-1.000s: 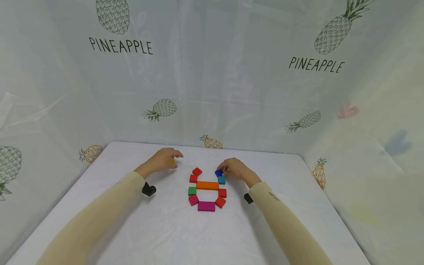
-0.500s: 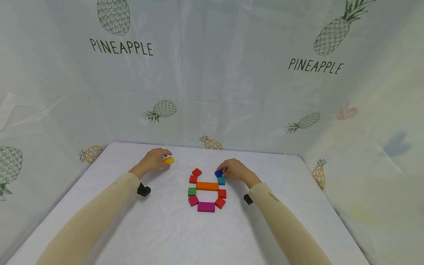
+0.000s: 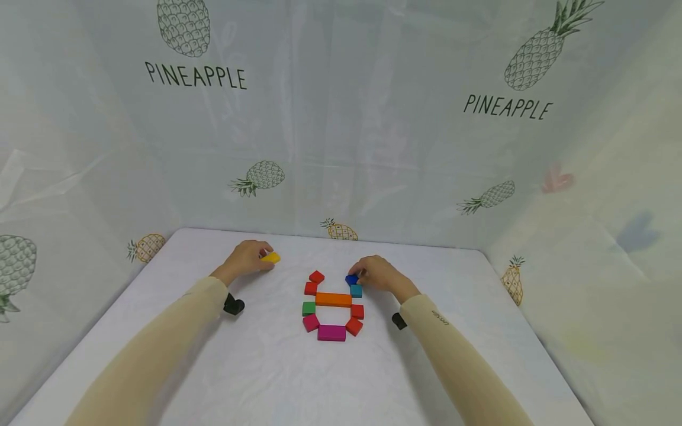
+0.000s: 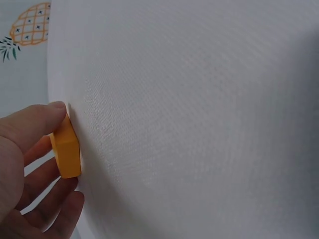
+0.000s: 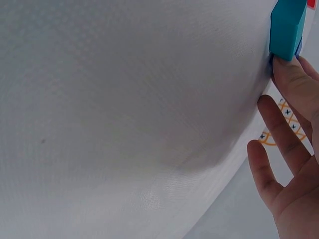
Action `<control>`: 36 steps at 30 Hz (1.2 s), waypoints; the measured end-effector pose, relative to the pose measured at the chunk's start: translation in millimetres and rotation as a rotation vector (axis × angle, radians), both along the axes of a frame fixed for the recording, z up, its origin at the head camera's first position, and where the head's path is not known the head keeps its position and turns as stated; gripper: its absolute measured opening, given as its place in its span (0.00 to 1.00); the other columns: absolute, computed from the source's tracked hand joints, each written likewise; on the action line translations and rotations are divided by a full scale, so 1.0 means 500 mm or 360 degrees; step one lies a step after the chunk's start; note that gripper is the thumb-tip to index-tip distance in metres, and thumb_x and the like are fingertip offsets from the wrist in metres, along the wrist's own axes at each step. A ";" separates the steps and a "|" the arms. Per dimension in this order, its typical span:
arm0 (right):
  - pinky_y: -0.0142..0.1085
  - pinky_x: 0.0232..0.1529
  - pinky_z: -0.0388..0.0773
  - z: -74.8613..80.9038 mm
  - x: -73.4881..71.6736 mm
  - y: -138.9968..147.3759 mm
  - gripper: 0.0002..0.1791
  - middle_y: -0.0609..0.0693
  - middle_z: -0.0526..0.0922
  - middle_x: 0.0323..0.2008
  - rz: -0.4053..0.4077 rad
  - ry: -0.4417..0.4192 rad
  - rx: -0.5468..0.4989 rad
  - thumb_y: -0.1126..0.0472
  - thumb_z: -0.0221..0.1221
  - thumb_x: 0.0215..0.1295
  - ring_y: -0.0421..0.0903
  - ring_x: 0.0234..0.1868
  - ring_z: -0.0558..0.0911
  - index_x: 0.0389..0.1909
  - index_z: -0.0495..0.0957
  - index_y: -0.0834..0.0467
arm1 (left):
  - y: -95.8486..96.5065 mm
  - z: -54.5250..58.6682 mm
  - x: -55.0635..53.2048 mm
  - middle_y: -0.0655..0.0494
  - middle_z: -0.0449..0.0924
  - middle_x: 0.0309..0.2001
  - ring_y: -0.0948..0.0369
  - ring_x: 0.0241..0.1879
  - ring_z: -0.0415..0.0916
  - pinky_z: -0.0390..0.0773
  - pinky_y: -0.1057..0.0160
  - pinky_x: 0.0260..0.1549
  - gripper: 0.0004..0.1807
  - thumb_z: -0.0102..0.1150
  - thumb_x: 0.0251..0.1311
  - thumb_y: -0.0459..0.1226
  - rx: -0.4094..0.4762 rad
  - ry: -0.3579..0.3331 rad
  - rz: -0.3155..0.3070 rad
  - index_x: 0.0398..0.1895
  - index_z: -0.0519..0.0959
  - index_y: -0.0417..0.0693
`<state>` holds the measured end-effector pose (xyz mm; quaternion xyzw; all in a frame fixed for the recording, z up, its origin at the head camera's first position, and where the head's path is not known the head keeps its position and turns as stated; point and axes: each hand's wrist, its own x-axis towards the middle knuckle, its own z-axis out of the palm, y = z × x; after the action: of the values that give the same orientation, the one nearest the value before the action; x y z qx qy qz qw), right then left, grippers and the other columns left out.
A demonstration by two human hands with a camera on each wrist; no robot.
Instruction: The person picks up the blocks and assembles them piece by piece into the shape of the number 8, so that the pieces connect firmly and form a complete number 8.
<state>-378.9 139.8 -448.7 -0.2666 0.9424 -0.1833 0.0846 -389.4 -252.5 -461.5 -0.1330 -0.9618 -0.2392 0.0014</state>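
At the back left of the table, my left hand [image 3: 246,259] pinches a yellow block [image 3: 271,258] between thumb and fingers; the left wrist view has the same block [image 4: 66,149] close over the white cloth. My right hand [image 3: 379,273] pinches a dark blue block [image 3: 351,279], partly hidden by the fingertips, at the top right end of a U-shaped row. A teal block [image 5: 289,27] sits just in front of it, touching or nearly touching the thumb. The right hand's other fingers are spread apart.
The row also has an orange bar [image 3: 333,300], a magenta bar [image 3: 332,333], a green block [image 3: 309,309] and several red or pink blocks [image 3: 317,277]. A white cloth covers the table [image 3: 256,367]. Pineapple-print sheeting [image 3: 341,118] stands behind and at both sides.
My left hand has drawn back to the left with the yellow block, which shows more plainly now. The right hand has stayed at the blue block, and the row looks the same.
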 end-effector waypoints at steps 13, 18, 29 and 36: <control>0.51 0.69 0.75 0.002 0.004 -0.001 0.16 0.49 0.88 0.54 0.0011 0.0006 0.0002 0.66 0.68 0.71 0.52 0.61 0.81 0.57 0.88 0.53 | 0.004 0.003 0.000 0.43 0.86 0.47 0.47 0.47 0.79 0.76 0.44 0.55 0.20 0.74 0.63 0.40 -0.0035 0.0029 0.0000 0.55 0.85 0.39; 0.51 0.70 0.74 0.003 0.003 -0.001 0.16 0.49 0.88 0.54 0.0020 0.0016 0.0008 0.65 0.68 0.71 0.52 0.61 0.81 0.57 0.88 0.53 | 0.006 0.007 0.000 0.43 0.86 0.46 0.47 0.46 0.79 0.76 0.44 0.55 0.18 0.74 0.63 0.38 -0.0049 0.0042 -0.0010 0.53 0.85 0.39; 0.52 0.70 0.74 0.004 0.003 0.000 0.15 0.49 0.88 0.54 0.0007 0.0020 0.0006 0.66 0.67 0.71 0.53 0.61 0.81 0.56 0.88 0.53 | 0.042 0.028 -0.006 0.46 0.85 0.49 0.48 0.50 0.78 0.77 0.45 0.57 0.19 0.73 0.63 0.39 -0.0015 -0.0034 -0.0037 0.56 0.86 0.44; 0.53 0.70 0.74 0.004 0.003 -0.003 0.15 0.49 0.88 0.55 -0.0010 0.0009 0.0019 0.65 0.68 0.71 0.53 0.61 0.80 0.57 0.88 0.53 | 0.086 0.044 -0.006 0.47 0.85 0.51 0.48 0.52 0.77 0.79 0.47 0.59 0.18 0.73 0.66 0.40 0.0004 -0.0085 -0.0080 0.57 0.86 0.47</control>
<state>-377.5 138.5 -446.9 -0.2636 0.9446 -0.1770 0.0828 -392.5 -209.6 -439.7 -0.1506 -0.9575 -0.2440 -0.0300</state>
